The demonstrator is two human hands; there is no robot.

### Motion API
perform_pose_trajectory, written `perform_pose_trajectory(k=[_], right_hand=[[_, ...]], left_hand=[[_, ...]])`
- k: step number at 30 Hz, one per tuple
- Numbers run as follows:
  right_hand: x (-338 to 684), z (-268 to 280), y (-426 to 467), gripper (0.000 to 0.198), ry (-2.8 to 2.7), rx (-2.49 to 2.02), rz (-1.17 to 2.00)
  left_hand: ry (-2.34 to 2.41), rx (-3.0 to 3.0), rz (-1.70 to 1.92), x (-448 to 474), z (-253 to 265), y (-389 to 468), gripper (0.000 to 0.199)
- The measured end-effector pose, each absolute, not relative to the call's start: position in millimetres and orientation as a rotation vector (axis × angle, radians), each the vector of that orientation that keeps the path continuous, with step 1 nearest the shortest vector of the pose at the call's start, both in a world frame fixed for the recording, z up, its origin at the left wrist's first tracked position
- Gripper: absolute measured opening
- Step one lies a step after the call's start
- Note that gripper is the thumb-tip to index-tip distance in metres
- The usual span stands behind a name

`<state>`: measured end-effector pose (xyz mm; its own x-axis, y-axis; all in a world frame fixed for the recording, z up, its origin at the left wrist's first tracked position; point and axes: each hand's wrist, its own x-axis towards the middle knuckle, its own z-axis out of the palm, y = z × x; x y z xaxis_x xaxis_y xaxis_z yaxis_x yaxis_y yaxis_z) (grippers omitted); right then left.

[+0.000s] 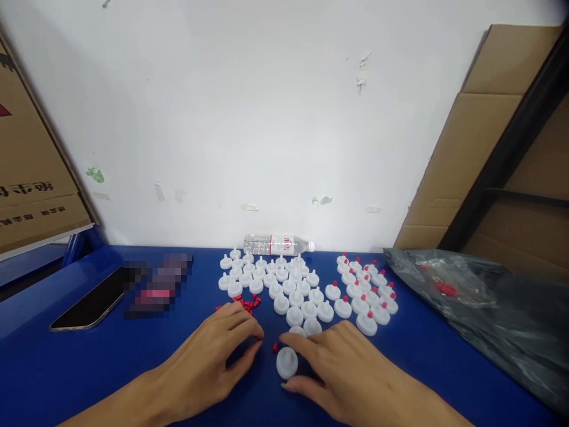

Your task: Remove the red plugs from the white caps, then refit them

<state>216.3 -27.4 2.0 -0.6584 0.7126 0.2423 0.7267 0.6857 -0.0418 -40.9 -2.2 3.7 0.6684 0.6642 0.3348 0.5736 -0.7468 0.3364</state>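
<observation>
My left hand is closed in a pinch, thumb against forefinger, just left of centre; whatever lies between the fingertips is too small to make out. My right hand is open, its thumb and forefinger spread on either side of a white round cap with a nozzle. A small gap shows between that cap and the thumb. One small red cap lies by the right forefinger's tip. Beyond my left hand is a loose pile of small red caps. Many white nozzle caps stand behind my right hand.
At the right, white nozzle caps with red tips stand in a group. A clear bottle lies along the wall. A phone and a blurred-out item are on the left. Grey plastic sheeting covers the right side, near cardboard.
</observation>
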Motion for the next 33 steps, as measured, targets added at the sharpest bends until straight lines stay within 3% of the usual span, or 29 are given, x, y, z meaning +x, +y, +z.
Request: perform_pose_trajectory(k=[5, 8, 19, 33], right_hand=[[216, 7, -27, 0.029, -2.639, -1.103, 0.005], [218, 14, -28, 0.03, -2.547, -1.019, 0.051], [214, 19, -26, 0.032, -2.496, -0.893, -0.318], [209, 12, -24, 0.03, -2.342, -0.851, -0.246]], left_hand=[[0.982, 2.687, 0.7, -40, 4, -3, 0.016], [0.933, 2.718, 0.775, -41, 1, -3, 0.022], [0.717, 2.823, 1.103, -44, -4, 4, 0.034], [0.607, 2.813, 1.128, -43, 0, -7, 0.04]])
